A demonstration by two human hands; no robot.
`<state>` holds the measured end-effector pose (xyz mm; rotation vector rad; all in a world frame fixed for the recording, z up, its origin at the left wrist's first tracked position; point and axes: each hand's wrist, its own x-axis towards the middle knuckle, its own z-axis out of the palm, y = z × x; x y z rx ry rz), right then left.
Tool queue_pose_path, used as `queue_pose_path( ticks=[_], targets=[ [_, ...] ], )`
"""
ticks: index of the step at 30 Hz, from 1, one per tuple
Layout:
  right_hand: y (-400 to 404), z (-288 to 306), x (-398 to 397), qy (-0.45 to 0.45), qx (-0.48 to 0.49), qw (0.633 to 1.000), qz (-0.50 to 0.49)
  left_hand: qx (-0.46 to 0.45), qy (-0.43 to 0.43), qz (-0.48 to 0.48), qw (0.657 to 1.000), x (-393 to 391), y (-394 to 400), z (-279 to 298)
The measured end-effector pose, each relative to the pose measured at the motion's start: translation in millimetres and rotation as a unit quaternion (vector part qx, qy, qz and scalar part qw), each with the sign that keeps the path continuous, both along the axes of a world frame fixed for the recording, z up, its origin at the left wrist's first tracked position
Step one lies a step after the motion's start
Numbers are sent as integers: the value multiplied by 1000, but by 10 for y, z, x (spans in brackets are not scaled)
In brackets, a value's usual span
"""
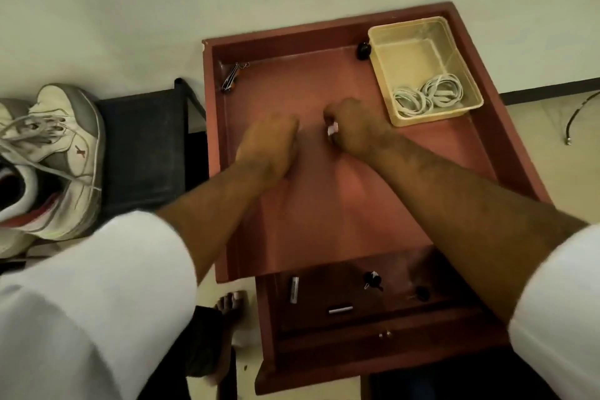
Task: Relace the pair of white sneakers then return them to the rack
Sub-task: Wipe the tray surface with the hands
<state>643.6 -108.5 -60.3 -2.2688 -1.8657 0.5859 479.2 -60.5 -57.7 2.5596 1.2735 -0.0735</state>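
A white and grey sneaker (69, 153) with loose laces lies on its side at the left, on the dark rack (143, 146); part of a second one (9, 114) shows at the frame's edge. Coiled white laces (428, 94) lie in a clear plastic tub (406, 39) on the reddish table top (324, 204). My right hand (357, 127) is curled over the table's middle and pinches a small white thing (332, 130). My left hand (269, 143) hovers beside it, blurred by motion, so its fingers are unclear.
A nail clipper (232, 78) and a small black object (363, 50) lie along the table's back rim. Below, an open drawer (357, 318) holds small metal cylinders and a black key piece (372, 281). A black cable (581, 117) lies on the floor at the right.
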Motion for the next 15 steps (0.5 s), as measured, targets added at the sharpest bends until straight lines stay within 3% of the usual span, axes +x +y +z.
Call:
queue_pose_path(
  ticks=[3, 6, 9, 13, 15],
  targets=[
    [-831, 13, -196, 35, -32, 998, 49, -73, -60, 19, 995, -463, -962, 23],
    [-1742, -1, -406, 92, -65, 990, 89, -142, -84, -32, 986, -626, -1783, -52],
    [-2210, -45, -510, 86, -133, 982, 101, -166, -4, -105, 980, -573, -2073, -284],
    [-2293, -271, -484, 64, -201, 975, 75, -198, 112, -95, 969, -504, -1926, -676],
    [-2255, -460, -484, 52, -227, 970, 73, -213, 149, -136, 956, -450, -1864, -837]
  ],
)
